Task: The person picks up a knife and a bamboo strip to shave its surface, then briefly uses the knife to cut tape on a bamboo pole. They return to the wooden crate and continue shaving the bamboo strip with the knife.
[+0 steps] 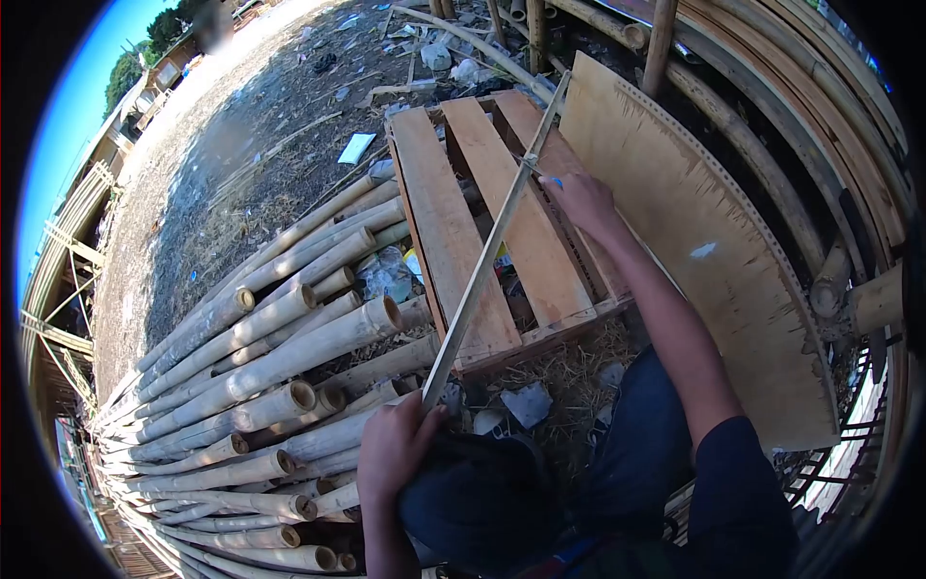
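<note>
A long, narrow bamboo strip (480, 265) slants across a wooden pallet (473, 323), its far end reaching past the pallet's top edge. My left hand (394, 446) is closed around the strip's near end, beside my knee. Over the right side of the pallet, my right hand (585, 203) is closed on a small tool (552, 180) with a blue part. The tool's front meets or lies very close to the strip's upper part; its exact kind is too small to tell.
Many cut bamboo poles (289, 362) lie stacked on the left, open ends toward me. A curved plywood sheet (675, 212) leans at the right, before a bamboo rack (762, 154). Litter and a white piece (357, 148) lie on the ground beyond.
</note>
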The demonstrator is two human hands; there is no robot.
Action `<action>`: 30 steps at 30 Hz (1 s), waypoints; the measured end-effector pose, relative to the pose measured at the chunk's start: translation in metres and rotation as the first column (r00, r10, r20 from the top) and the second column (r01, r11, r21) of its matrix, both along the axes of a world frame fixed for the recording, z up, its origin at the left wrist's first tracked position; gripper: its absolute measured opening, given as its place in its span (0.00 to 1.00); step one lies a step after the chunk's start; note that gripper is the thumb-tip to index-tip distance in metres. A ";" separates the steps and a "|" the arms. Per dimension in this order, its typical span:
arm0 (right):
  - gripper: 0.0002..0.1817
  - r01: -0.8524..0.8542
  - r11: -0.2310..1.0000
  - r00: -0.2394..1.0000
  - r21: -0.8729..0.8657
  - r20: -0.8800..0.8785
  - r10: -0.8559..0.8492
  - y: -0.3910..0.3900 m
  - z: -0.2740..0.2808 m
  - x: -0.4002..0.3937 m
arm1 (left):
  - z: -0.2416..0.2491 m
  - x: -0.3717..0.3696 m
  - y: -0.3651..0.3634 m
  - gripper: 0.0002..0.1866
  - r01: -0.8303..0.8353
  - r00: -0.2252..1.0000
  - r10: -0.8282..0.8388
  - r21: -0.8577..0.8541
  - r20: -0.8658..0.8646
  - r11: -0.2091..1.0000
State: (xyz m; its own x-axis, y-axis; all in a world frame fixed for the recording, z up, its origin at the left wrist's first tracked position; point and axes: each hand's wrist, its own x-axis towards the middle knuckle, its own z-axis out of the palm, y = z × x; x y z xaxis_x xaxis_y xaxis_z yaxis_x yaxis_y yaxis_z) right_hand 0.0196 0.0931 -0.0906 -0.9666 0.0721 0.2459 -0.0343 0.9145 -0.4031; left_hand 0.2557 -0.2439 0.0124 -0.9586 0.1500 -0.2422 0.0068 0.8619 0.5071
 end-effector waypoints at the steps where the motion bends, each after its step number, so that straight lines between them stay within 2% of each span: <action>1: 0.33 -0.045 0.999 0.998 -0.001 0.035 0.045 -0.009 0.007 0.010 | 0.001 0.001 0.001 0.19 0.019 0.999 -0.018 0.022 -0.031 1.000; 3: 0.33 -0.097 0.995 0.992 0.004 0.083 0.096 -0.021 0.011 0.015 | 0.004 -0.001 0.000 0.19 -0.024 1.000 0.023 0.042 0.015 0.999; 5: 0.34 -0.126 0.992 0.990 -0.006 0.059 0.126 -0.024 0.009 0.017 | 0.005 -0.002 0.002 0.19 -0.043 0.997 0.039 0.057 0.068 0.997; 6: 0.34 -0.119 0.993 0.991 -0.006 0.061 0.119 -0.015 0.006 0.013 | 0.006 -0.001 0.003 0.19 -0.039 0.997 0.035 0.064 0.065 0.997; 8: 0.34 0.008 1.000 0.997 -0.024 0.082 -0.006 0.005 0.001 -0.004 | 0.006 -0.001 0.002 0.19 -0.036 0.998 0.032 0.068 0.054 0.997; 10: 0.35 0.005 0.998 0.994 -0.065 0.114 0.002 -0.003 0.003 0.004 | 0.002 0.001 0.000 0.19 -0.015 1.000 0.014 0.040 0.009 0.999; 12: 0.35 -0.181 0.978 0.963 -0.102 0.185 0.198 -0.013 0.009 0.019 | 0.004 -0.001 0.000 0.18 -0.028 0.999 0.027 0.039 0.031 0.999; 13: 0.35 -0.180 0.978 0.963 -0.102 0.185 0.197 -0.008 0.008 0.015 | 0.004 -0.002 -0.001 0.18 -0.035 0.998 0.033 0.033 0.056 0.999; 15: 0.35 -0.002 1.000 0.995 -0.021 0.100 0.004 0.003 0.007 0.006 | 0.003 -0.001 0.001 0.18 -0.015 1.000 0.014 0.033 0.023 0.999; 16: 0.35 -0.001 1.000 0.995 -0.023 0.102 0.004 0.002 0.005 0.007 | 0.003 0.000 0.001 0.17 0.005 1.000 -0.004 0.032 -0.014 0.999; 19: 0.35 -0.041 0.998 0.987 -0.054 0.154 0.049 -0.011 0.016 0.019 | 0.002 0.001 0.000 0.16 0.022 0.999 -0.024 -0.052 -0.043 0.998; 20: 0.36 -0.120 0.988 0.964 -0.092 0.225 0.139 -0.025 0.023 0.033 | 0.001 0.001 0.001 0.16 0.019 0.999 -0.021 -0.049 -0.039 0.999; 21: 0.36 -0.195 0.971 0.929 -0.137 0.293 0.228 -0.038 0.033 0.045 | 0.000 0.000 0.003 0.15 0.036 0.996 -0.045 -0.118 -0.076 0.992; 25: 0.36 -0.275 0.954 0.920 -0.118 0.256 0.297 -0.061 0.057 0.066 | 0.003 -0.009 0.005 0.13 0.058 0.980 -0.106 -0.269 -0.166 0.962; 27: 0.37 -0.324 0.927 0.886 -0.189 0.284 0.367 -0.065 0.067 0.073 | -0.003 -0.010 0.000 0.13 0.065 0.967 -0.139 -0.323 -0.214 0.944; 30: 0.37 -0.424 0.888 0.817 -0.180 0.347 0.461 -0.079 0.075 0.093 | -0.002 -0.009 0.003 0.12 0.067 0.952 -0.174 -0.384 -0.251 0.921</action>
State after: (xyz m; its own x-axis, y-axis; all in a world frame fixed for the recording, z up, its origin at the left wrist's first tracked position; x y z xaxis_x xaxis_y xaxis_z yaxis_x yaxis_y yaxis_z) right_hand 0.1131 0.0142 -0.0157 -0.9165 -0.3811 -0.1218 -0.2580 0.7958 -0.5478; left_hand 0.2471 -0.2410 0.0106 -0.9748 0.2207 -0.0319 0.2156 0.9693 0.1184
